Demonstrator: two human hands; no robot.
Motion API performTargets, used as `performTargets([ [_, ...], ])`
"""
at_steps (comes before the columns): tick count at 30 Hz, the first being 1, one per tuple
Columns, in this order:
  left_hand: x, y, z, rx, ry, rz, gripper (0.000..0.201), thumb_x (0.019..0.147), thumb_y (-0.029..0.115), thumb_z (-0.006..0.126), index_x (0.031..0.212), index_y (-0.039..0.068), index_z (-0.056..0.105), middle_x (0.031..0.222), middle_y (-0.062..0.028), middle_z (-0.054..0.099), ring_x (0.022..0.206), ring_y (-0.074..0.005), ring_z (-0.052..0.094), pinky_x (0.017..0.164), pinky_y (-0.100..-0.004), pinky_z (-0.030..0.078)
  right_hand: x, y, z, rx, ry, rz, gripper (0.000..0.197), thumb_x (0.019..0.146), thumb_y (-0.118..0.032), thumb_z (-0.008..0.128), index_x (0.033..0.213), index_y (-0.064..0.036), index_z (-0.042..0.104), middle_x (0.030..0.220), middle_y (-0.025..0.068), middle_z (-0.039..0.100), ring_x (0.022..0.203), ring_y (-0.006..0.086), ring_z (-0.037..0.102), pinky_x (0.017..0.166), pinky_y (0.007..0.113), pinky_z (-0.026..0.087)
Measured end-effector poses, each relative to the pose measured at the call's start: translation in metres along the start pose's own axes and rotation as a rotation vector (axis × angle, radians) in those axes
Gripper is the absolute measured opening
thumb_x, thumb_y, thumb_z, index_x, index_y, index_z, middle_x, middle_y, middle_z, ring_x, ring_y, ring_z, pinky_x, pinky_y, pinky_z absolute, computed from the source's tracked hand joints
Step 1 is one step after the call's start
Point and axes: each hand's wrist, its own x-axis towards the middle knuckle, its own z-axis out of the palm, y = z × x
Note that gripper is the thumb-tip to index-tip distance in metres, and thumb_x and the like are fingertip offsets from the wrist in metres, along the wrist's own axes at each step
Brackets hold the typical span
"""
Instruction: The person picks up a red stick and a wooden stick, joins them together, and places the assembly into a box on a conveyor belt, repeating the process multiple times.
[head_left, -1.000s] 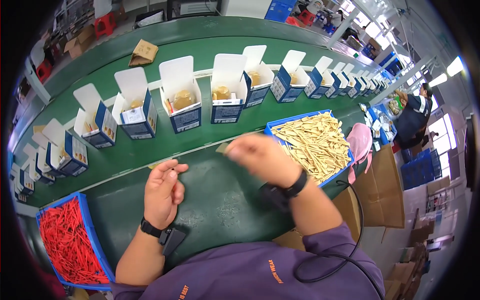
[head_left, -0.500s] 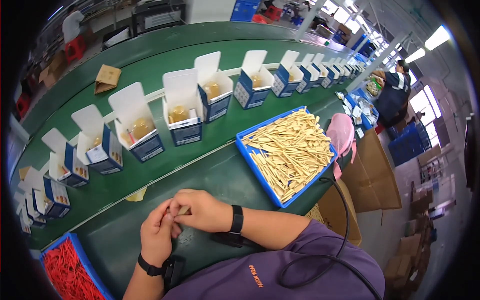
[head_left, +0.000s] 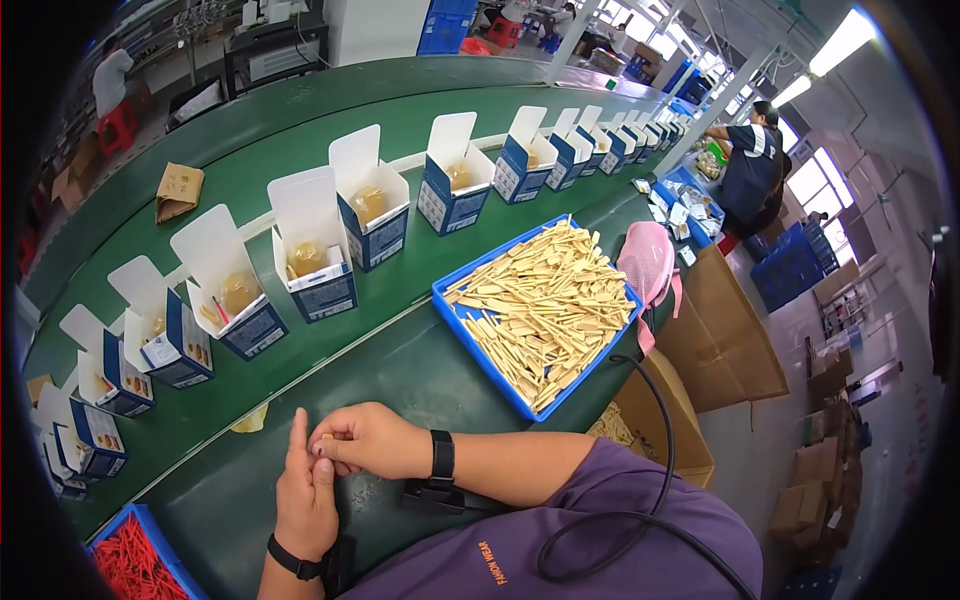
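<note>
My left hand (head_left: 305, 500) is held upright over the near green work surface, its fingers stretched out and its thumb raised. Against its inner side, my right hand (head_left: 378, 440) is closed in a pinch around a small pale wooden piece, mostly hidden by the fingers. To the right of both hands stands a blue tray (head_left: 487, 372) heaped with small flat wooden sticks (head_left: 545, 305). Another blue tray (head_left: 168, 548), at the lower left, holds a tangle of thin red strips (head_left: 135, 562).
Beyond my hands, open blue-and-white boxes (head_left: 320, 285) with round tan items inside line a green belt (head_left: 270, 375). A brown packet (head_left: 180, 190) lies behind them. At right are a pink bag (head_left: 648, 262), a cardboard carton (head_left: 715, 330), a black cable (head_left: 663, 480) and a co-worker (head_left: 752, 165).
The view has shifted, so most things sit farther left and lower. My left fingers have straightened from a curled grip; my right hand stays pinched beside them.
</note>
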Motion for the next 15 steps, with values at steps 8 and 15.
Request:
performTargets([
  [8,0.000,0.001,-0.008,-0.177,-0.053,-0.140,0.071,0.095,-0.001,0.039,0.159,0.008,0.010,0.100,-0.0056,0.057,0.058,-0.0037,0.041,0.052,-0.0184,0.034,-0.002,0.002,-0.001,-0.008,-0.093,-0.056,0.016,0.097,-0.014,0.064,0.103,0.0000,0.068,0.080,0.0034,0.066,0.064,0.0078,0.056,0.058,0.025,0.047],
  [15,-0.003,0.011,-0.017,-0.455,-0.126,-0.345,0.074,0.093,-0.002,0.041,0.159,0.009,0.009,0.101,-0.0052,0.057,0.056,-0.0043,0.041,0.050,-0.0193,0.035,-0.004,0.003,0.007,-0.106,-0.135,-0.211,0.015,0.096,-0.015,0.065,0.098,-0.0001,0.068,0.081,0.0032,0.066,0.066,0.0087,0.058,0.061,0.025,0.048],
])
